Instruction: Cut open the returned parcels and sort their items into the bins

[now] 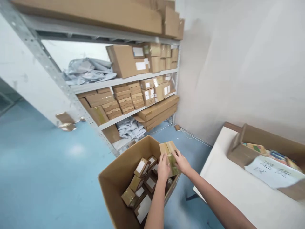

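Both my hands hold a small taped cardboard box (169,148) over the right rim of a large open carton (111,184). My left hand (163,168) grips its near left side, fingers bent on the cardboard. On the opposite side, my right hand (182,163) has its fingers closed against the taped face. Shiny tape runs down the middle of the box. Inside the large carton lie several smaller boxes (141,167), some with white labels, stacked loosely. My forearms hide part of the carton's right side and contents.
A metal shelving rack (124,119) stands ahead, loaded with cardboard boxes and grey plastic bags (89,70). To the right, a white table (216,168) bears an open box (238,151) with a handwritten paper sheet (274,171). Flattened cardboard (65,119) lies on the blue floor at left.
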Action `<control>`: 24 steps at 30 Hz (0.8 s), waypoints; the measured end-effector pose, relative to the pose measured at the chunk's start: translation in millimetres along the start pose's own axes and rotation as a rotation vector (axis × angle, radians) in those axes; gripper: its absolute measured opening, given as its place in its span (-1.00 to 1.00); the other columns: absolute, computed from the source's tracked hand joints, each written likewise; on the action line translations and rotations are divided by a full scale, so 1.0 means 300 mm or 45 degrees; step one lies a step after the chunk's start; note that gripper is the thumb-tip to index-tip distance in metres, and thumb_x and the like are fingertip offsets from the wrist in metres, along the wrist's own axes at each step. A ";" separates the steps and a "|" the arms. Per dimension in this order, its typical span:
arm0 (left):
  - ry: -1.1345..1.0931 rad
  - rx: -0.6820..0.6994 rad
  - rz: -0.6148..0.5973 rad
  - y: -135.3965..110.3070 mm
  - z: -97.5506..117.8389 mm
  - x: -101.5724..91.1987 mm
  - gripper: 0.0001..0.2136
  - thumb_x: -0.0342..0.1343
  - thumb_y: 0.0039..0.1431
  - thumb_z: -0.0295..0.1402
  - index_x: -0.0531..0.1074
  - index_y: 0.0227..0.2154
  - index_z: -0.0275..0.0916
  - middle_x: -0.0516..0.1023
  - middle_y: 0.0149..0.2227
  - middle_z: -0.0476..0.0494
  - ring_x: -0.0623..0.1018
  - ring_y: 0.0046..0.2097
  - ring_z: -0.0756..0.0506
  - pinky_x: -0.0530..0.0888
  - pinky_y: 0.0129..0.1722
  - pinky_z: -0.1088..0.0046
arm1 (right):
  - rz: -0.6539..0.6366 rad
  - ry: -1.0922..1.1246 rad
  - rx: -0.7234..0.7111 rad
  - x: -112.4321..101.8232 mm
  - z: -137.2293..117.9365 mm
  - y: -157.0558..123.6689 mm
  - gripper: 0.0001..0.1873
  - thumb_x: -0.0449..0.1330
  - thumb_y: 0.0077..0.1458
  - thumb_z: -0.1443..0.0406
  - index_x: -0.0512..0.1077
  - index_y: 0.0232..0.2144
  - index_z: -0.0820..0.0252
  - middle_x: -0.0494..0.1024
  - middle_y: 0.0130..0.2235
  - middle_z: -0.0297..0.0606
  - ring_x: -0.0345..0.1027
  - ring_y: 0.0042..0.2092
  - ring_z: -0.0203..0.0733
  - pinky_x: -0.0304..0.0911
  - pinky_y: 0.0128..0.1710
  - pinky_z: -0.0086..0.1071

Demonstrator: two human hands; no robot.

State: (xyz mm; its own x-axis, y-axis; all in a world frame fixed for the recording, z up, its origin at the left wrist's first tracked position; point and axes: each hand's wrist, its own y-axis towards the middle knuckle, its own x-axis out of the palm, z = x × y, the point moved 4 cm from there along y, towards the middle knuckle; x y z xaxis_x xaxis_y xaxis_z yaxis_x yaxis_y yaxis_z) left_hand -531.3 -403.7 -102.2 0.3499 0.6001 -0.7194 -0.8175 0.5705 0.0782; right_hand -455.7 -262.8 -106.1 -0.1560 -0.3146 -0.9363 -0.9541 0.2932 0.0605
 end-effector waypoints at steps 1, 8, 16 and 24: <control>0.007 0.061 0.007 -0.012 0.089 0.020 -0.33 0.15 0.15 -0.63 0.36 0.33 -0.07 0.30 0.43 -0.20 0.49 0.31 -0.22 0.44 0.28 0.28 | 0.064 0.012 0.024 -0.053 0.054 -0.055 -0.05 0.21 0.00 0.57 0.20 0.41 -0.03 0.15 0.44 0.00 0.40 0.23 0.08 0.33 0.22 -0.12; -0.037 0.354 -0.019 -0.219 0.650 0.396 -0.45 0.15 0.23 -0.56 0.43 0.25 -0.01 0.32 0.42 -0.17 0.56 0.24 -0.21 0.55 0.16 0.27 | 0.579 0.056 0.251 -0.323 0.510 -0.593 -0.11 0.19 0.05 0.55 0.24 0.38 -0.11 0.20 0.44 -0.15 0.33 0.29 0.06 0.36 0.22 -0.11; -0.124 0.547 -0.514 -0.580 0.991 1.111 -0.45 0.07 0.21 -0.56 0.41 0.26 -0.11 0.19 0.49 -0.21 0.38 0.40 -0.20 0.45 0.30 0.21 | 0.636 0.094 0.819 -0.222 1.032 -1.304 -0.23 0.14 0.09 0.56 0.34 0.32 0.04 0.17 0.47 -0.13 0.28 0.33 0.05 0.28 0.29 -0.12; 0.059 0.641 -1.141 -0.839 0.838 1.432 -0.14 0.20 -0.01 -0.61 0.20 0.42 -0.16 -0.17 0.57 -0.33 0.10 0.53 -0.25 0.22 0.44 0.14 | 0.153 0.296 0.979 0.062 1.078 -1.635 0.00 0.12 -0.02 0.60 0.16 0.46 0.02 -0.14 0.57 -0.19 0.24 0.33 0.03 0.25 0.29 -0.16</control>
State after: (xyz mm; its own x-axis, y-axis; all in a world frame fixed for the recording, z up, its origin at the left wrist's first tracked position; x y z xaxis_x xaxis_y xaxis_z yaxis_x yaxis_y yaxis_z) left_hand -60.2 -148.5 -257.3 0.7104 -0.1783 -0.6809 0.0256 0.9733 -0.2281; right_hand 91.9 -120.5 -265.0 -0.3763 -0.3961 -0.8376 -0.4980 0.8488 -0.1776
